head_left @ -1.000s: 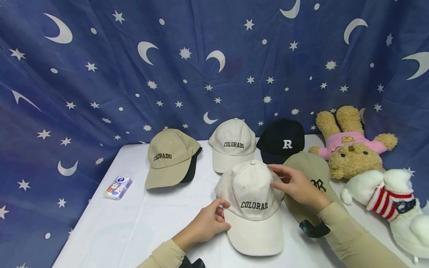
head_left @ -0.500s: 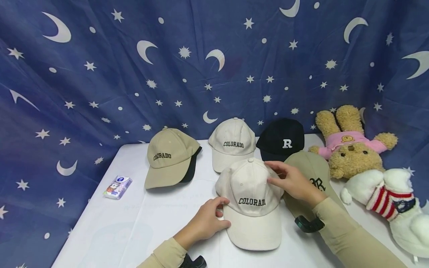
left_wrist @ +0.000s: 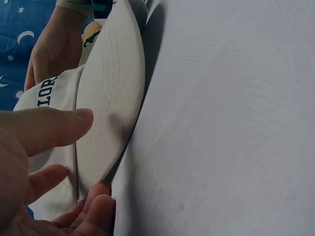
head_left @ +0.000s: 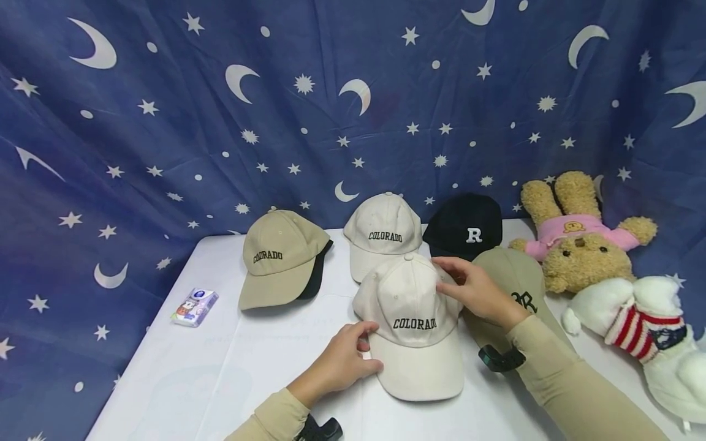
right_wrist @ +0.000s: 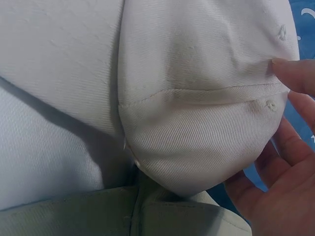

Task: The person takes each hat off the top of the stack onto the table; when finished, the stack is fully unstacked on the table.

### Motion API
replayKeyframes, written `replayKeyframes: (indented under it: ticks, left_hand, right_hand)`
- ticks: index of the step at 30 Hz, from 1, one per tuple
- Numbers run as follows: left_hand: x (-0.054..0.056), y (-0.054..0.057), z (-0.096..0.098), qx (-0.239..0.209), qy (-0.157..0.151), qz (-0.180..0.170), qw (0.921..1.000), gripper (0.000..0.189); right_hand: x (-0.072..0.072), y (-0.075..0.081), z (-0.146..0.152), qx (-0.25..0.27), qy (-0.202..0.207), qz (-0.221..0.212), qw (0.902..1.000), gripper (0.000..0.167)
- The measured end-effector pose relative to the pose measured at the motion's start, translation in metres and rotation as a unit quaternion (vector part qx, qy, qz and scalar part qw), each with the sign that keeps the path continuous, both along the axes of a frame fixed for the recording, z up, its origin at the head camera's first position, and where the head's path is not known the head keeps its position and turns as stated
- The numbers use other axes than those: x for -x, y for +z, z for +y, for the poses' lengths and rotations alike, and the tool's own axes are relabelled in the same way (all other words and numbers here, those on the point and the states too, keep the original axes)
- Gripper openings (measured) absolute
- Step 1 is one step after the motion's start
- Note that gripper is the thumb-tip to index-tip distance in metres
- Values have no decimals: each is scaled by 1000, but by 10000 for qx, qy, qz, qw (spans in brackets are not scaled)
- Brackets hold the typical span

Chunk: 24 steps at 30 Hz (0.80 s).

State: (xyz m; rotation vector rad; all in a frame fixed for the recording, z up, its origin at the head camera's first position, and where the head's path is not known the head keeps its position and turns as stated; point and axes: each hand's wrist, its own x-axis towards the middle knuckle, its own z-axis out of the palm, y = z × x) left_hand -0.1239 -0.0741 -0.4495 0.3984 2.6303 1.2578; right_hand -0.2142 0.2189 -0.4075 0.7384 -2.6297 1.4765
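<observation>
A cream baseball cap (head_left: 416,367) lettered COLORADO lies at the middle front, brim toward me. My left hand (head_left: 343,360) holds its left side; in the left wrist view the thumb (left_wrist: 59,129) is over the brim and fingertips (left_wrist: 98,204) are at the brim's edge. On the cap's upper right, my right hand (head_left: 481,293) grips the crown (right_wrist: 197,113), thumb on the near side, other fingers behind. Its forearm crosses in front of an olive cap (head_left: 510,275). A second cream cap (head_left: 384,229) sits just behind.
A black cap (head_left: 466,226) marked R stands at the back. At left, a tan cap (head_left: 278,257) covers part of a dark one. A small tissue pack (head_left: 195,307) lies on the white table (head_left: 182,373). A teddy bear (head_left: 584,263) and white plush toy (head_left: 662,361) are at right.
The front cream cap has slid away from me and slightly left, closer to the cream cap behind. My right hand has moved along with it, while the left has shifted only slightly.
</observation>
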Motion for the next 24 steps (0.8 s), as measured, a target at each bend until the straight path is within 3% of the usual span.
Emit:
replayKeyframes:
  ticks: [5,13,19,24]
  left_hand:
    - [0,3,-3,-99,-87,-64,9999,67]
    - [2,13,-22,-255,75,-109,9996,69]
    - [3,21,-40,-628,307,74,9975,67]
    - [0,26,-55,-872,683,133,9938,67]
  right_hand:
    - [1,-1,4,187,-44,105,9998,48]
    - [0,6,9,320,-17,295,9991,46]
    - [1,16,11,272,40,288,9992,45]
    - [1,28,8,277,121,461,9985,44]
